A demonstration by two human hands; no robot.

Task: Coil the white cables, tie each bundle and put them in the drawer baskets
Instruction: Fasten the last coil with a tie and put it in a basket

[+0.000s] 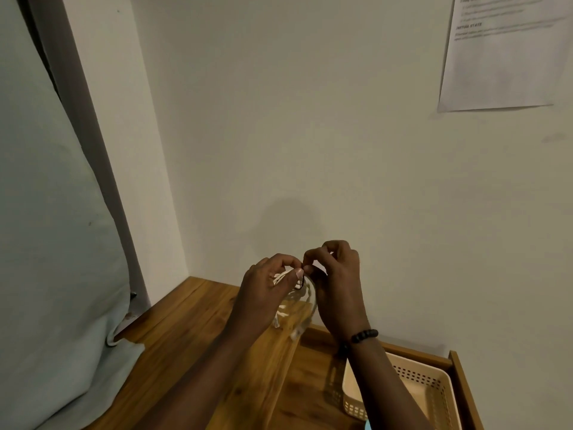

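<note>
- Below, one brown wooden drawer unit (198, 330) fills the near scene.
- One cream perforated plastic basket (424, 386) waits near right, probably for the bundle.
- Left hand (266, 287) curls round one white coiled cable (294, 305), held up for tying.
- Right hand (335, 274) pinches one thin dark tie (301, 283).

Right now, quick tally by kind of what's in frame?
Hands: 2, left hand and right hand, both on the bundle
White cable bundle: 1
Dark tie: 1
Beige basket: 1
Bead bracelet: 1
Paper sheet on the wall: 1
Total: 7
</note>
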